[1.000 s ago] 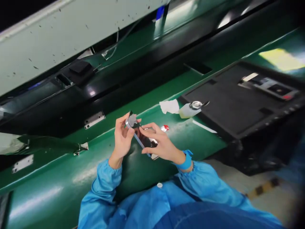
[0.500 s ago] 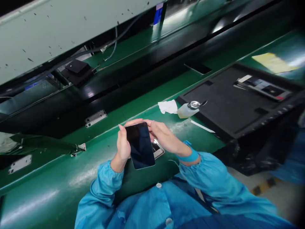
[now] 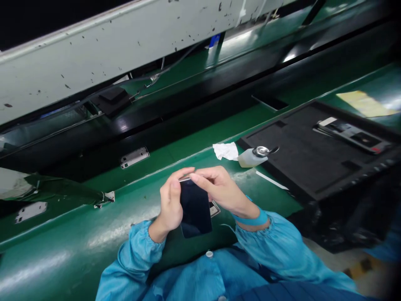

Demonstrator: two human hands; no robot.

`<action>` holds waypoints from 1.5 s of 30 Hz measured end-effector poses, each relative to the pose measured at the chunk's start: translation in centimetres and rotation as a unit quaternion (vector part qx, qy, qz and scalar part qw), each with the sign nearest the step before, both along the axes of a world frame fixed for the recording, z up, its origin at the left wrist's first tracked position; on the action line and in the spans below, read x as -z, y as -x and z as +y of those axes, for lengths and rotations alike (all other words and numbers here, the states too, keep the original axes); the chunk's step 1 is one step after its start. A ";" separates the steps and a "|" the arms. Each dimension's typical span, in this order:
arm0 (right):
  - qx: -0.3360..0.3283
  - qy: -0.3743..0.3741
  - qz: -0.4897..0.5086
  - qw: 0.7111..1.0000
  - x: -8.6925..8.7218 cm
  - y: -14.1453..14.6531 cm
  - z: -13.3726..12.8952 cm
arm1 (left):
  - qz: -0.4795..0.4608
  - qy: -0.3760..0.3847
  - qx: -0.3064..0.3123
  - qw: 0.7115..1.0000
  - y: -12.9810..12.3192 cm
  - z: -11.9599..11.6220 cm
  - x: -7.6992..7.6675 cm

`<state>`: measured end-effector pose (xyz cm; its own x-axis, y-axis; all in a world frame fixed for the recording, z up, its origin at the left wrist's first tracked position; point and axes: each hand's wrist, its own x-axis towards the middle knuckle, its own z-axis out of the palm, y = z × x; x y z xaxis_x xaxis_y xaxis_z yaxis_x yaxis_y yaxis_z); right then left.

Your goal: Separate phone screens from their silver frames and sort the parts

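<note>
Between my hands is a dark, glossy phone screen (image 3: 196, 211), tilted toward me above the bench. My left hand (image 3: 171, 200) grips its left edge, thumb near the upper corner and fingers around the back. My right hand (image 3: 221, 188) pinches the top right corner, its thumb lying over the top edge. A blue band circles my right wrist. Behind the screen, partly hidden, a silver-edged phone part (image 3: 214, 209) shows below my right hand; whether it lies on the bench or is held, I cannot tell.
A pump bottle (image 3: 250, 158), a crumpled white wipe (image 3: 226, 151) and a white strip (image 3: 272, 180) lie right of my hands. Further right, a black tray (image 3: 291, 150) carries phone parts (image 3: 354, 134). Metal plates (image 3: 135, 157) and a dark panel (image 3: 270, 102) lie beyond the bench edge.
My right thumb has moved onto the top edge of the screen, and my left thumb now presses near its upper left corner. The view has tilted up slightly.
</note>
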<state>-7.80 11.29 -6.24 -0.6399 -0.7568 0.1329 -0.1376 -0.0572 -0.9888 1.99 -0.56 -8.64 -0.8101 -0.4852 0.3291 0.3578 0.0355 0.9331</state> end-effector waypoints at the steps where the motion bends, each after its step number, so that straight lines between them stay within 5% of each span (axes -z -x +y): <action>1: 0.020 0.001 0.009 1.000 0.0 -0.1 -0.3 | 0.008 0.022 -0.013 1.000 0.1 -0.1 0.1; 4: 0.068 0.003 0.017 0.998 0.2 -0.2 -1.1 | 0.012 0.048 -0.022 0.999 0.5 -0.4 0.1; 8: -0.015 -0.007 -0.027 0.999 0.8 0.7 -0.9 | -0.010 0.004 0.008 1.000 0.6 -0.8 -0.4; 14: -0.041 -0.018 -0.023 0.999 1.9 0.3 -0.7 | -0.031 -0.218 -0.010 0.975 0.9 -2.5 -1.4; 17: -0.138 -0.083 0.032 0.986 2.8 -1.2 0.3 | 0.028 -0.299 -0.011 0.954 0.8 -4.0 -2.3; 21: -0.244 -0.102 0.009 0.964 4.9 -1.8 1.8 | 0.063 -0.298 -0.020 0.952 0.2 -4.6 -2.9; 27: -0.198 -0.046 0.010 0.979 7.9 -1.6 1.2 | 0.080 -0.279 -0.038 0.956 0.3 -3.9 -2.6; 36: -0.155 -0.029 -0.065 0.985 8.4 -3.6 -0.5 | 0.071 -0.281 -0.089 0.953 0.9 -3.8 -2.3; 42: -0.229 0.009 -0.120 0.966 8.8 -4.9 -1.4 | 0.110 -0.279 -0.117 0.947 1.4 -3.7 -2.1; 45: -0.210 -0.022 -0.133 0.968 9.1 -5.7 -1.8 | 0.126 -0.274 -0.127 0.945 1.3 -3.6 -2.2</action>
<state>-2.15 9.45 -15.36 -0.2811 -0.9591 -0.0322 0.1496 -0.0107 -0.9887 0.66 -4.19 -6.46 -0.5744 -0.8067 0.1388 0.6161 -0.3145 0.7221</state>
